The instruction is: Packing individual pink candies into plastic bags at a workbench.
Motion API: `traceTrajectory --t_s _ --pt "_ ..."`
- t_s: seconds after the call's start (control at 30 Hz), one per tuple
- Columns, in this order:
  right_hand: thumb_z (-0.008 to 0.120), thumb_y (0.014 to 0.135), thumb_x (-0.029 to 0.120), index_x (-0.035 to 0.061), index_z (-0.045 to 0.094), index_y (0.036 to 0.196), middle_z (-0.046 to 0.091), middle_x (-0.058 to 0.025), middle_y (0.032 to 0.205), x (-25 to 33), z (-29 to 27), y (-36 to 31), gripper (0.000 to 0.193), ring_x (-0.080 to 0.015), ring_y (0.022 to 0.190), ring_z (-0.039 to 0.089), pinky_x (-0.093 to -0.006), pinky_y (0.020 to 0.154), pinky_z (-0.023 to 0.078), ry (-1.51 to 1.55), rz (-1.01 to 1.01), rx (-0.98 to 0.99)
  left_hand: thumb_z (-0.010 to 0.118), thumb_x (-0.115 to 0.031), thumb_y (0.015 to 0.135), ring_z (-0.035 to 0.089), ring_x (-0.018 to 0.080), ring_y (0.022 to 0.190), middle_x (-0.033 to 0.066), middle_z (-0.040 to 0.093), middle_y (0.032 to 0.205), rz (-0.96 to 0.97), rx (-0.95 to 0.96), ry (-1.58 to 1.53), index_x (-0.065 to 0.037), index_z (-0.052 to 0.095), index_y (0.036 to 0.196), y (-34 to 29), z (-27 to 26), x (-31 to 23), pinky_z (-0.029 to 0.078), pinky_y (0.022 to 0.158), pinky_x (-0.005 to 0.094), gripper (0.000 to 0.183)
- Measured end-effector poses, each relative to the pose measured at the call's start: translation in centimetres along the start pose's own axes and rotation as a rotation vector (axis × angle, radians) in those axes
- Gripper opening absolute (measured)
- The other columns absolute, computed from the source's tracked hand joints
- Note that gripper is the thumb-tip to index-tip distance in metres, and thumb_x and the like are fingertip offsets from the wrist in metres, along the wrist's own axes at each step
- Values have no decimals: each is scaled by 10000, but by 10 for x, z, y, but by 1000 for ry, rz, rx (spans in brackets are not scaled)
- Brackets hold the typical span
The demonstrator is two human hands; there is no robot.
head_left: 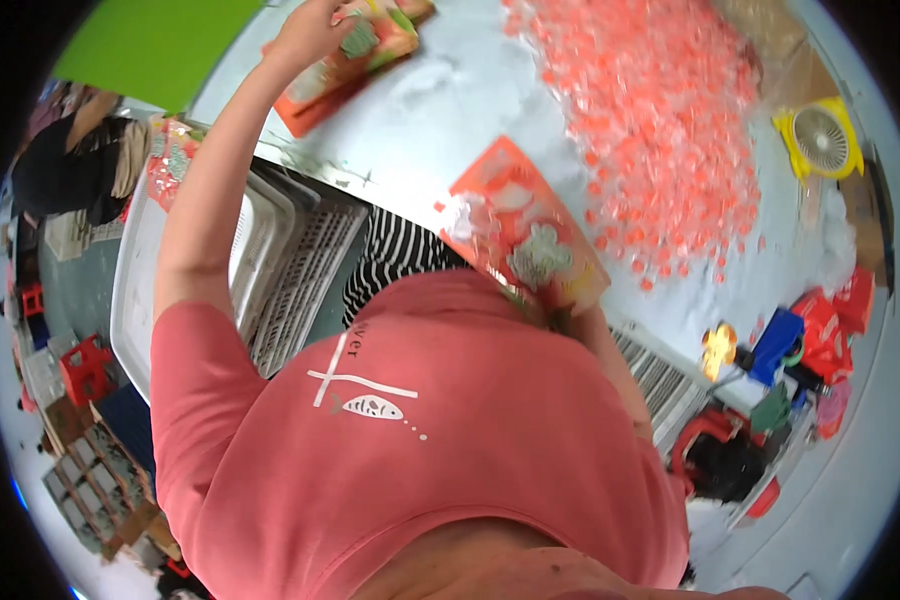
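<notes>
At the upper left my left hand (312,32) reaches over a stack of orange-red printed pouches (315,88). Its bent fingers, partly cut off by the top edge, grip the upper pouch (375,55). Close to my body, my right hand (564,318) is mostly hidden behind another orange-red pouch (510,205), holding its near end. This pouch has a clear window and a green shape on its front. It lies tilted over the near edge of the white table (440,115). A large heap of small clear-wrapped pink-red pieces (650,130) spreads to its right.
A yellow fan (820,138) stands at the far right. White plastic baskets (270,225) are stacked at left, with a printed pouch (170,160) beside them. A green board (155,50) fills the upper left. Red bags (825,325) and a blue item (775,345) lie right. Another person (65,165) is at left.
</notes>
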State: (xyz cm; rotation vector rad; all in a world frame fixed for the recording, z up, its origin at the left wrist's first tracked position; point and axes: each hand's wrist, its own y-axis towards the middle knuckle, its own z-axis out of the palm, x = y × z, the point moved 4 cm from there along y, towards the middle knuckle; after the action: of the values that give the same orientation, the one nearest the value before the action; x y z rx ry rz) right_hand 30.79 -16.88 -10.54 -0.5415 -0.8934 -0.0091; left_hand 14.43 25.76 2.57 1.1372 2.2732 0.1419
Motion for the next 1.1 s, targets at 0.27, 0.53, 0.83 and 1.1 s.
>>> traceTrajectory --t_s 0.27,0.53,0.83,1.1 --pt "477 973 446 146 463 1404 535 -38 1370 32 58 5 526 -238 1222 552 -381 1042 451 -810 -495 313 800 -414 677 439 351 1326 91 492 1422 672 413 -75 -138 493 1416 -146 55 -243 377 1046 506 847" --pt "594 955 230 117 427 1443 549 -58 1370 36 61 -7 528 -181 1163 583 -306 950 508 -833 -88 576 788 -386 700 597 264 1055 72 625 1116 593 342 -191 -90 601 1232 -172 81 -227 429 1014 439 637" --pt "642 913 110 62 526 1311 632 -57 1204 28 36 -28 417 -122 1033 616 -269 889 520 25 118 359 794 -414 727 487 315 1298 118 536 1364 557 399 -84 -92 506 1384 -187 73 -253 365 1097 523 786" --pt "715 864 191 43 609 1183 652 -76 1118 43 35 -33 367 -167 985 620 -322 856 525 -736 -417 514 767 -306 788 591 348 1131 145 610 1253 388 458 -276 -52 542 1311 -199 80 -244 480 947 431 623"
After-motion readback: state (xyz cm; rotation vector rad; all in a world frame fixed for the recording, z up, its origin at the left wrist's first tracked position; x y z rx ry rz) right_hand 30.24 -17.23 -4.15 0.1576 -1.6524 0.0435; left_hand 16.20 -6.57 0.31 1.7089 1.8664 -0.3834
